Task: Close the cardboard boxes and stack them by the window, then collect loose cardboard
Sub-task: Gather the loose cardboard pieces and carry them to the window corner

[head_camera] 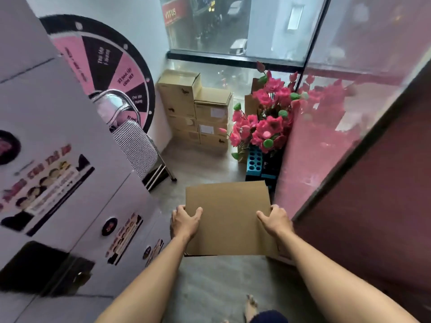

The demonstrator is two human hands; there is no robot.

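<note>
I carry a brown cardboard box (229,217) in front of me above the floor, its plain top facing up. My left hand (185,221) grips its left edge, thumb on top. My right hand (276,220) grips its right edge the same way. Ahead, by the window (233,59), stands a stack of closed cardboard boxes (196,110) in two columns, the left column taller. The box's underside and lower sides are hidden.
A white cabinet with stickers (58,171) lines the left. A folding chair (135,141) leans by a pink and black prize wheel (109,73). Pink artificial flowers (265,122) and a blue crate (255,164) stand to the right, beside a pink glass wall (338,127). Bare grey floor (198,164) lies between me and the stack.
</note>
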